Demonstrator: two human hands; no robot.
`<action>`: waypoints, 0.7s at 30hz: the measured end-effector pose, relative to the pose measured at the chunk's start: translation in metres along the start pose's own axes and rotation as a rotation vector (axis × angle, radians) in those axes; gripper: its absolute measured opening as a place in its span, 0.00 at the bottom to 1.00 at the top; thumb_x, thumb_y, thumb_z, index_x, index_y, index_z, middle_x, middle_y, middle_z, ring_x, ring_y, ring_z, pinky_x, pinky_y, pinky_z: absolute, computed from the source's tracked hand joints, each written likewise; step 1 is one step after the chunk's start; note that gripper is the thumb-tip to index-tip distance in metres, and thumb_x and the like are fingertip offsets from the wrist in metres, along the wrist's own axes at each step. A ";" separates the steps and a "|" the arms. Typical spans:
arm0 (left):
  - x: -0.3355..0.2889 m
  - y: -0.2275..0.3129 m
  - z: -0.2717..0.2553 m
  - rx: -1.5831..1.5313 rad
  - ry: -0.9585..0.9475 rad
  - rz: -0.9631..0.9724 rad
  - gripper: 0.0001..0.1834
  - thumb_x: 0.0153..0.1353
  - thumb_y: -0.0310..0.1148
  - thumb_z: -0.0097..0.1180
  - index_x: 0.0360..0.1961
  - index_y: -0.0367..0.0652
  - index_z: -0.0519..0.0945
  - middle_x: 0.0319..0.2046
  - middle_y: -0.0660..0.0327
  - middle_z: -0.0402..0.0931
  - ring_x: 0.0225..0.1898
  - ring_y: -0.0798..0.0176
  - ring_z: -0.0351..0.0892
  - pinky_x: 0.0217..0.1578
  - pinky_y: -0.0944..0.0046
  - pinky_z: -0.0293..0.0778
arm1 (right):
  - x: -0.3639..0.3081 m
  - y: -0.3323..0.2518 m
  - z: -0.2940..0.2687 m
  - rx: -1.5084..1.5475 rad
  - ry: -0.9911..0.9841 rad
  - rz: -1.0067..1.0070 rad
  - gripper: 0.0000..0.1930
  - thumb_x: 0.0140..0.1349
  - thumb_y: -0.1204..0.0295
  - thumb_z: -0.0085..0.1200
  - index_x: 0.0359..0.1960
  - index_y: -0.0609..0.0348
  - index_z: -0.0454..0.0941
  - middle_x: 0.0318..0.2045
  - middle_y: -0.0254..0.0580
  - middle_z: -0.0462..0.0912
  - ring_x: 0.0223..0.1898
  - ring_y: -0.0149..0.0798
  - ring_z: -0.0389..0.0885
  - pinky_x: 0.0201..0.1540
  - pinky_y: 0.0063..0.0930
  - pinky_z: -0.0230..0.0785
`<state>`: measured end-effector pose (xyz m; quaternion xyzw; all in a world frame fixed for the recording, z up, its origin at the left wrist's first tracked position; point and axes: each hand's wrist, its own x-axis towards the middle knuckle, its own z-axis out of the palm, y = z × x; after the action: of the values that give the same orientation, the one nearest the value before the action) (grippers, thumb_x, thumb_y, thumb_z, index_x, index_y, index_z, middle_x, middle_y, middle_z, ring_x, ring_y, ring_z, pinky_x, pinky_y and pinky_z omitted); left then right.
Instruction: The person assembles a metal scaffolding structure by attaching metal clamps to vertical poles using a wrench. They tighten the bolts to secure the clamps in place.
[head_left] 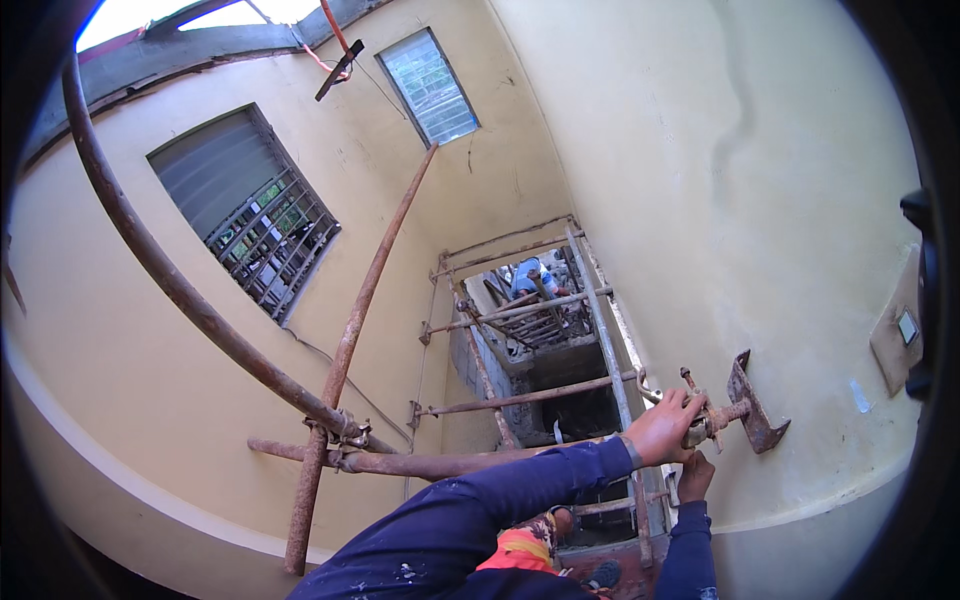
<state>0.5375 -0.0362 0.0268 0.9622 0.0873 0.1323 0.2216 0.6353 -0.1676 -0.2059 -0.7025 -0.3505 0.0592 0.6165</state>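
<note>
My left hand [662,430], in a navy sleeve, is closed over a rusty scaffold clamp [712,422] at the end of a horizontal pipe. Past the clamp, a rusty bent steel plate [757,408] faces the right wall. Just beneath, my right hand [695,478] is raised with its fingers curled by the clamp's underside. What it holds, if anything, is hidden. A curved shiny metal piece [646,386] stands out by my left hand's fingers; its kind is unclear.
Rusty pipes, one upright [362,290] and one long and horizontal [440,463], meet at clamps on the left. A ladder-like metal frame [600,330] drops into a deep shaft. A person in blue [530,278] is far below. A switch plate [905,325] is on the right wall.
</note>
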 end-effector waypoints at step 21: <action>0.004 0.002 0.002 -0.012 -0.058 0.002 0.50 0.46 0.41 0.73 0.66 0.32 0.60 0.47 0.42 0.66 0.53 0.40 0.67 0.52 0.52 0.74 | -0.054 -0.096 0.129 0.792 0.501 0.823 0.32 0.71 0.39 0.40 0.35 0.56 0.80 0.20 0.36 0.73 0.16 0.34 0.69 0.20 0.32 0.60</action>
<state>0.5417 -0.0381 0.0271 0.9643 0.0789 0.1049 0.2298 0.4880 -0.0919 -0.1672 -0.4907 0.1529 0.2510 0.8203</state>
